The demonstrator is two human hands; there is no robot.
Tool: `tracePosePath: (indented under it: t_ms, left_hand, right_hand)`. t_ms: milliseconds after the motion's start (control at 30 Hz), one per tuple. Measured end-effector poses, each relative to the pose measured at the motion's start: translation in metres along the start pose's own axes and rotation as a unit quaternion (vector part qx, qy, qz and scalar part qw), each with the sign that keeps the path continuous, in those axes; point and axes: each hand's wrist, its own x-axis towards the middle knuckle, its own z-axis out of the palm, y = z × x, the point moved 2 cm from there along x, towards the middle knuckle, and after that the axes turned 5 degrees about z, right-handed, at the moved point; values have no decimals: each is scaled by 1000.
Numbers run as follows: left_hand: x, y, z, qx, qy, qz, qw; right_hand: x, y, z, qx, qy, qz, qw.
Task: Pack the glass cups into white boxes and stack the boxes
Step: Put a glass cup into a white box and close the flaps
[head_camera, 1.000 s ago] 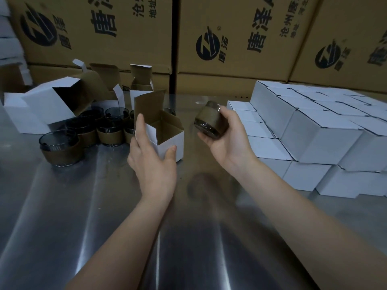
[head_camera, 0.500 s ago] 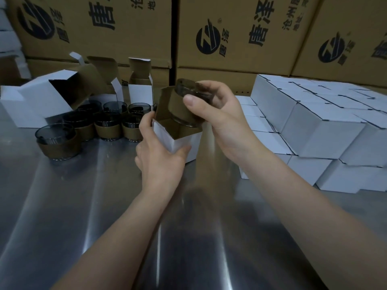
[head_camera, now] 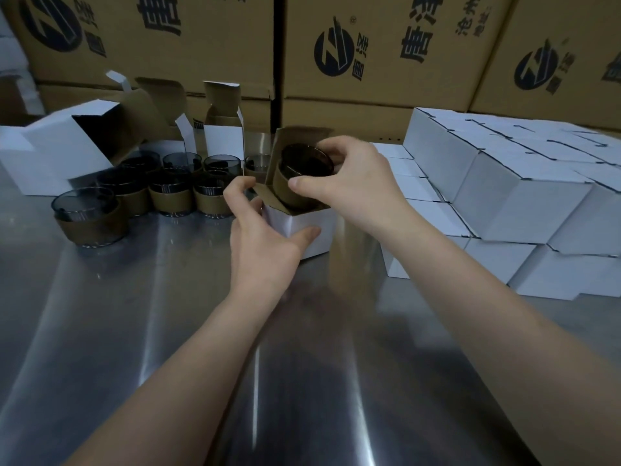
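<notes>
A small white box (head_camera: 311,230) stands open on the steel table, its brown lid flap up behind. My left hand (head_camera: 265,237) grips the box's front corner, thumb on the white side, fingers on a side flap. My right hand (head_camera: 349,183) holds a dark glass cup (head_camera: 299,176) with a brown paper sleeve, tilted, its lower part inside the box's opening. Several more sleeved glass cups (head_camera: 171,193) stand in a cluster to the left. Closed white boxes (head_camera: 504,196) are stacked in two layers at the right.
Open empty white boxes (head_camera: 60,146) lie and stand at the back left behind the cups. Large brown printed cartons (head_camera: 369,62) form a wall along the table's far edge. Bare steel table (head_camera: 134,331) stretches toward me.
My right hand brought the cup from the right over the box and lowered it partly in. My left hand shifted its hold on the box's front corner.
</notes>
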Motion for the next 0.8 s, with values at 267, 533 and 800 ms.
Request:
tracePosePath:
  t_ms: [267,533,800]
  left_hand:
    - [0,1,2,14,-19,4,1000]
    - [-2,7,1,38,-12,42,998]
    - [-2,8,5,70,-20,68,995]
  right_hand:
    - [3,0,-3,-124,-49,6,991]
    - [4,-5,-7,-232,-76,8,970]
    - [3,-4,-10,-293,-80,53,951]
